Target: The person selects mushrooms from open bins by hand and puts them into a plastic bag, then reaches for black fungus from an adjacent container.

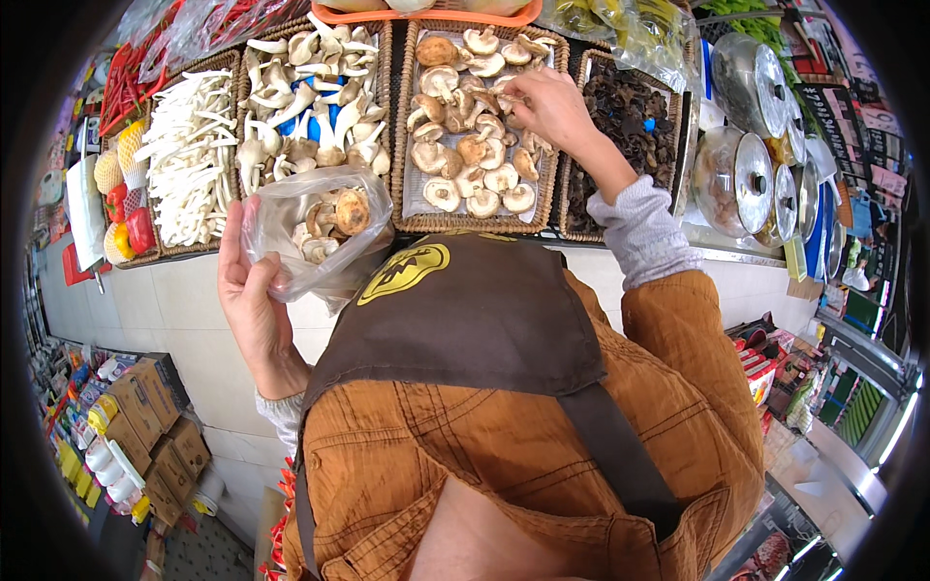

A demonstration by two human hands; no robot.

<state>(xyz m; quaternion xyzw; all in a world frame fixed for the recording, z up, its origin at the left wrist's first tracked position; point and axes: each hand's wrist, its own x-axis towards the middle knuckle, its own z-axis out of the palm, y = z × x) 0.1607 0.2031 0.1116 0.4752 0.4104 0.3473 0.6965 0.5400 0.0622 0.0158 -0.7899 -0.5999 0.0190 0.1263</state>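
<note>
My left hand [251, 305] grips the rim of a clear plastic bag [290, 283] between thumb and fingers. Inside the bag lie several shiitake mushrooms [352, 212], and its mouth gapes upward. My right hand [556, 112] reaches over the right side of a paper-lined wicker basket [465, 224]. Its fingertips are down among loose shiitake mushrooms [501, 178], brown-capped, some turned gills up. Whether those fingers pinch a mushroom is hidden.
Left of the shiitake stand baskets of pale long-stemmed mushrooms [334, 138] and thin white mushrooms [185, 160]. Dark wood ear fungus [628, 109] fills the basket on the right, beside pots with glass lids [752, 181]. An orange tray [429, 13] sits at the back.
</note>
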